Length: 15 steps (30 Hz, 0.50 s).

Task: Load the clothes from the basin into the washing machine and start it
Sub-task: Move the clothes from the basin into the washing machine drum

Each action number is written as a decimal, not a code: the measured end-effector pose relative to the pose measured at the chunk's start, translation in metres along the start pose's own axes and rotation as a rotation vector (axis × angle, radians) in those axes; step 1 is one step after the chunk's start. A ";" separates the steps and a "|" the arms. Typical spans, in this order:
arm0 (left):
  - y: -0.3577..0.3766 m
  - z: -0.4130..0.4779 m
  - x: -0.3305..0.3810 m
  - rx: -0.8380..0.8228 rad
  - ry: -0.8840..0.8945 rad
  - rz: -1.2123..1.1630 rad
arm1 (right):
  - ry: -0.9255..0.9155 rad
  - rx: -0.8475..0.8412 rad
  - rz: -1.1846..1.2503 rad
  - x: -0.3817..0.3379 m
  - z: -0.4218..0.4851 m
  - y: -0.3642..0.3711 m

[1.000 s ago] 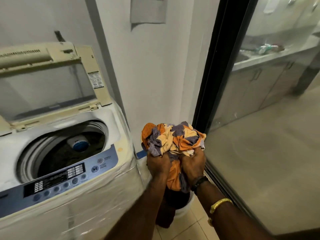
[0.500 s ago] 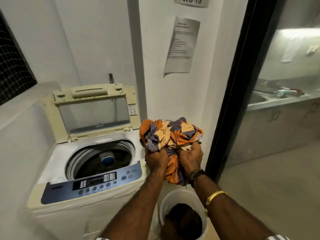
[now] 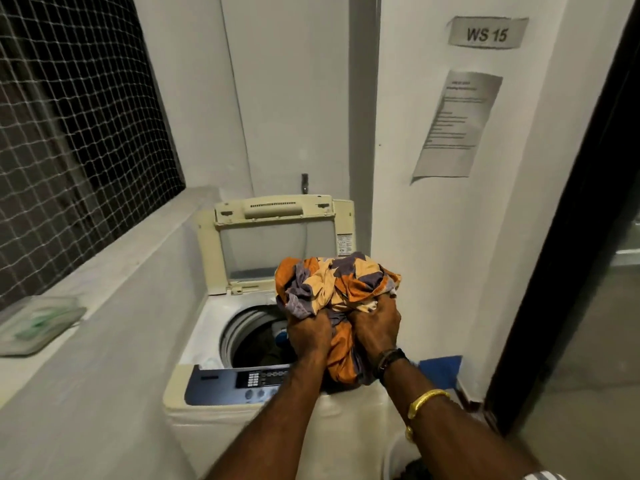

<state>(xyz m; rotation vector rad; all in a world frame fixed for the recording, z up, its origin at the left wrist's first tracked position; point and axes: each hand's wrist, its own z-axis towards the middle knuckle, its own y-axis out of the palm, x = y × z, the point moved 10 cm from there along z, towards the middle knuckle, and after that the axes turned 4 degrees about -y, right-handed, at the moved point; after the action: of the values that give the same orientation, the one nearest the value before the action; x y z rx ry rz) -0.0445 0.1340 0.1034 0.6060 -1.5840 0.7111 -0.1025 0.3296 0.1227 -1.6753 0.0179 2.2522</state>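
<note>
We hold the bunched cloth (image 3: 337,289) in left hand (image 3: 309,336) and right hand (image 3: 375,332), both clenched, above the washing machine (image 3: 207,341) drum. Soft, floppy, likely light; bunching keeps the ends from dangling.

Both hands, left hand (image 3: 309,336) and right hand (image 3: 375,329), clutch a bunched orange-and-purple cloth (image 3: 337,284) above the open washing machine (image 3: 207,344).

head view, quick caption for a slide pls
Both hands hold a bunched orange, cream and purple cloth over the open top-load washing machine.
</note>
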 end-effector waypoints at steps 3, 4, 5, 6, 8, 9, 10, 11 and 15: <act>-0.021 0.037 -0.007 0.027 -0.027 0.024 | 0.002 -0.030 0.000 -0.006 0.000 0.041; -0.027 0.047 -0.009 0.029 -0.040 0.021 | 0.013 -0.036 0.006 -0.004 0.001 0.055; -0.032 0.058 -0.012 0.033 -0.054 0.017 | 0.019 -0.042 0.007 -0.004 0.001 0.067; -0.039 0.068 -0.011 0.040 -0.045 0.012 | 0.018 -0.045 0.011 -0.005 0.001 0.080; -0.050 0.085 -0.015 0.042 -0.047 0.019 | 0.029 -0.056 0.006 -0.003 0.001 0.102; -0.055 0.093 -0.018 0.040 -0.062 0.020 | 0.036 -0.062 0.002 -0.001 0.000 0.113; -0.060 0.099 -0.019 0.037 -0.064 0.016 | 0.036 -0.064 -0.001 0.000 -0.001 0.122; -0.065 0.107 -0.022 0.037 -0.064 0.028 | 0.038 -0.068 -0.005 0.000 -0.002 0.131; -0.079 0.130 -0.035 0.029 -0.079 0.043 | 0.043 -0.132 -0.010 -0.001 -0.010 0.156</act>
<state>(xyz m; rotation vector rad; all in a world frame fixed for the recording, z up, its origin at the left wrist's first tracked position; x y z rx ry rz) -0.0691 -0.0158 0.0668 0.6296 -1.6661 0.7518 -0.1348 0.1796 0.0916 -1.7857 -0.1311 2.2539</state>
